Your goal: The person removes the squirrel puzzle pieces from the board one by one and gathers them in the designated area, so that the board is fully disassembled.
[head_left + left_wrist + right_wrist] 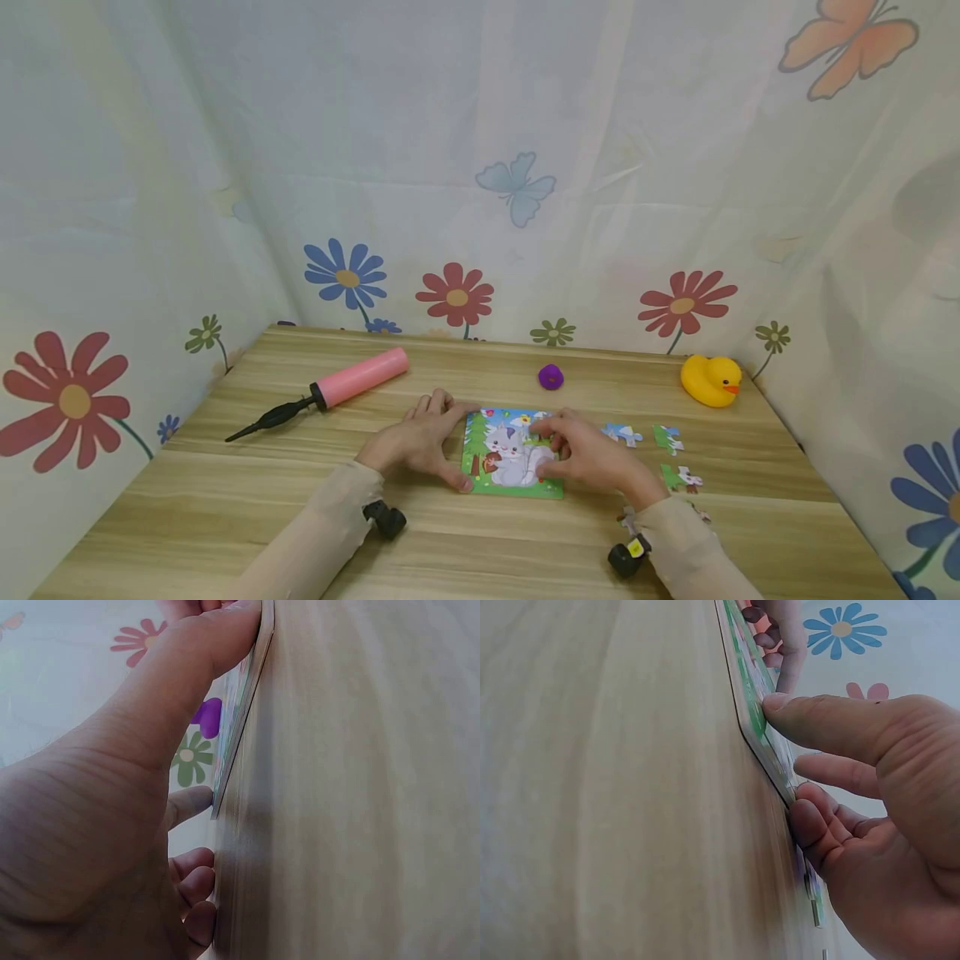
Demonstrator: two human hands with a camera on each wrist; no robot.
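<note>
A square jigsaw puzzle (512, 477) with a grey squirrel picture and a green border lies on the wooden table between both hands. My left hand (420, 442) holds it along the left side, thumb at the near corner and index finger at the far corner. In the left wrist view the thumb (225, 641) rests over the board's edge. Over the right part of the picture is my right hand (588, 454), thumb and index finger spread apart. The right wrist view shows that thumb (810, 716) touching the board near its green border, with the other fingers curled at the edge.
Several loose jigsaw pieces (681, 477) lie right of the puzzle, some partly behind the right forearm. A yellow rubber duck (711, 381) sits at the back right. Behind the puzzle is a small purple object (551, 377). A pink hand pump (363, 377) with a black nozzle lies back left.
</note>
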